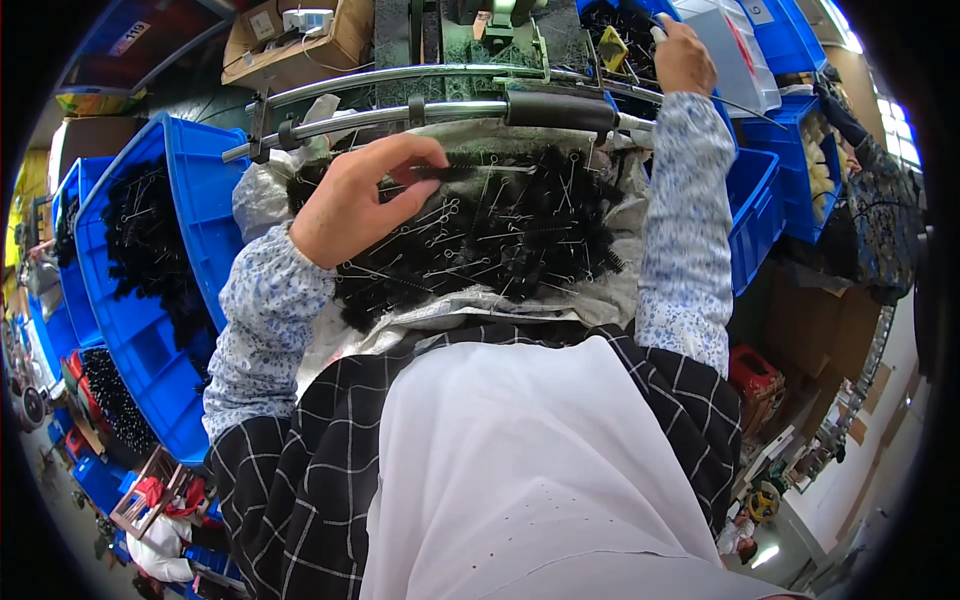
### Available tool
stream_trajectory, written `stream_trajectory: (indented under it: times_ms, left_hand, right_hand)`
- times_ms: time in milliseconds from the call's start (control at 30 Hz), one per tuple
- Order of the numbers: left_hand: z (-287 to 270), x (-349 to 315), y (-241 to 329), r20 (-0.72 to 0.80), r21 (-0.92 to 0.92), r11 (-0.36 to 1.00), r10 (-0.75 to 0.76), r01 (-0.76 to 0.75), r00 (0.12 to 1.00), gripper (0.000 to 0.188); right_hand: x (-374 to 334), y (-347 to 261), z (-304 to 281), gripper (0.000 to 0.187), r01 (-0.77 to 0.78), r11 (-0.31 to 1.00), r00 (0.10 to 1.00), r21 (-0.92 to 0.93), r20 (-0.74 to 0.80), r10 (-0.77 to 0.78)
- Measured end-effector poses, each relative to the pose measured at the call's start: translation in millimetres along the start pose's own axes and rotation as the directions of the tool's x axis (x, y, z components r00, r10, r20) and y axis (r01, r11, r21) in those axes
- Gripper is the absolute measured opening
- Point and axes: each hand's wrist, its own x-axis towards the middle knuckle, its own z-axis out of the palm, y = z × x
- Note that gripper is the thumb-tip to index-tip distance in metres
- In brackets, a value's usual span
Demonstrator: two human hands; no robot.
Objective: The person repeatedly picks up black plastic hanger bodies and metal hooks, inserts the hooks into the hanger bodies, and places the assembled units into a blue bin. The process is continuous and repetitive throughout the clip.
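The left forearm, in a blue-and-white floral sleeve, rose from the lower left and was angled inward. The left hand was positioned above the left part of the work pile, back of the hand uppermost, with the forefinger arched and the thumb extended toward it. The two tips were separated by a narrow gap; dark bristles showed at this gap, but whether they were gripped could not be determined. The right arm was extended nearly straight, placing the right hand at the upper right, over a container of dark parts. Its fingers were bent; a small pale item showed at the fingertips, and the grip could not be confirmed.

The black twisted-wire brushes, fitted with looped wire ends, lay in a loose, multidirectional heap in front of the torso, on pale sheeting. Beyond the heap, metal rails ran crosswise, one carrying a black cylindrical sleeve. Machinery stood behind the rails, with an open cardboard box to its left.

A large blue bin at the left contained further black brushes. At the right stood another blue bin and, farther off, a person in patterned clothing.
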Motion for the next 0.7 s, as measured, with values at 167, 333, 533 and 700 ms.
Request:
stream_trajectory:
  times_ms: [167, 333, 533, 700]
  left_hand:
    - [30, 26, -3, -0.158, -0.027, 1.0, 0.013, -0.017, 0.987, 0.025]
    - [31, 15, -8, -0.235, -0.132, 0.99, -0.084, 0.054, 0.968, 0.032]
    - [32, -58, -33, 0.547, 0.318, 0.947, -0.152, -0.036, 0.823, 0.035]
    - [49, -78, -40, 0.479, 0.422, 0.906, -0.265, 0.045, 0.837, 0.036]
  right_hand:
    - [-74, -101, -82, 0.03, -0.055, 0.777, 0.787, 0.626, 0.507, -0.352]
    - [-105, -139, -86, 0.026, 0.089, 0.603, 0.794, 0.793, 0.31, -0.524]
    - [-42, -78, 16, 0.02, 0.158, 0.982, 0.981, 0.104, 0.099, -0.168]
    - [-30, -90, 24, 0.021, 0.186, 0.976, 0.974, 0.117, 0.108, -0.199]
